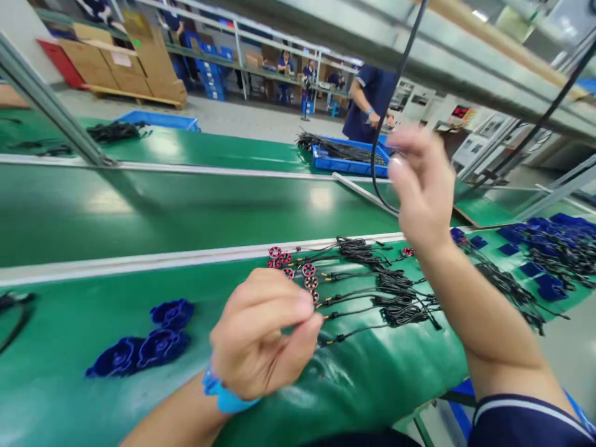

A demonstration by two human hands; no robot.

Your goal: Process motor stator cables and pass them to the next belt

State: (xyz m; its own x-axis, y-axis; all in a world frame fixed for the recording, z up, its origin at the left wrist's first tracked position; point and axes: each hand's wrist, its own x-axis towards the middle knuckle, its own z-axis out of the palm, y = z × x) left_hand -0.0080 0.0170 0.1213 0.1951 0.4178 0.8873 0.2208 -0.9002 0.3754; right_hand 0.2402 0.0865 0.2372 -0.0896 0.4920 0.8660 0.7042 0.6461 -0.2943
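Observation:
My left hand [267, 335], with a blue band on its wrist, hovers over the green bench. Its thumb and forefinger are pinched; whatever they hold is hidden. Close behind it lie small round red-and-silver parts [308, 270] and a row of bundled black cables [395, 282] with bare wire ends. My right hand [426, 186] is raised higher, its fingers curled and smeared by motion, so its grip is unclear. A hanging black cord [376, 149] loops down beside the right hand. Left of my left hand sit several dark blue plastic housings [162, 346].
More blue housings and cables [559, 248] are heaped at the right. A white rail [139, 262] edges the bench, with a green belt beyond. A blue tray of cables [349, 162] stands farther back near a person in dark blue [367, 102]. A metal beam [344, 43] crosses overhead.

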